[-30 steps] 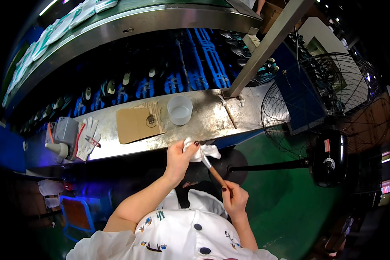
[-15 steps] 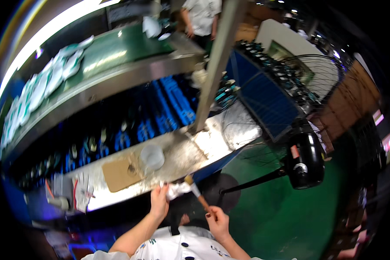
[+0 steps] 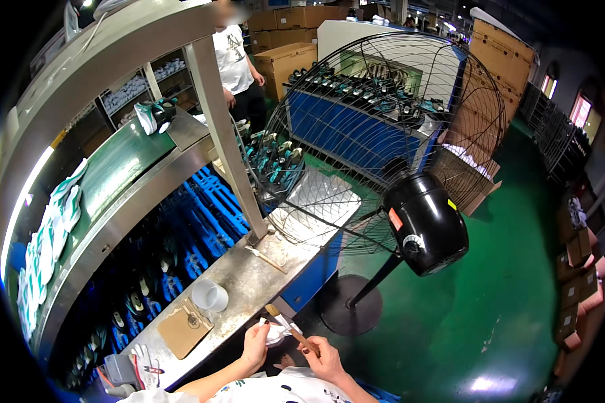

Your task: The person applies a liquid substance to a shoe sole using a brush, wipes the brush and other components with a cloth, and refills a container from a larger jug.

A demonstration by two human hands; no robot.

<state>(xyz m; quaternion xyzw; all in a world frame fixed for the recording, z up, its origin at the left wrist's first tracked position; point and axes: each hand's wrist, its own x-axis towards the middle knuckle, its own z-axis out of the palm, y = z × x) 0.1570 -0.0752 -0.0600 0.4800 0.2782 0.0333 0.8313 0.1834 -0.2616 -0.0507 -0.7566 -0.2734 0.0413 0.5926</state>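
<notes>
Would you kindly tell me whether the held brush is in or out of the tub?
Out: the right hand holds the brush apart from the tub.

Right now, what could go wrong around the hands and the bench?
Two possible risks:
1. The translucent cup stands upright beside the cardboard on the bench; a knock could tip it.
2. The brush in the right hand has its bristles beyond the white cloth in the left hand; they might drip if wet, which I can't tell.
</notes>
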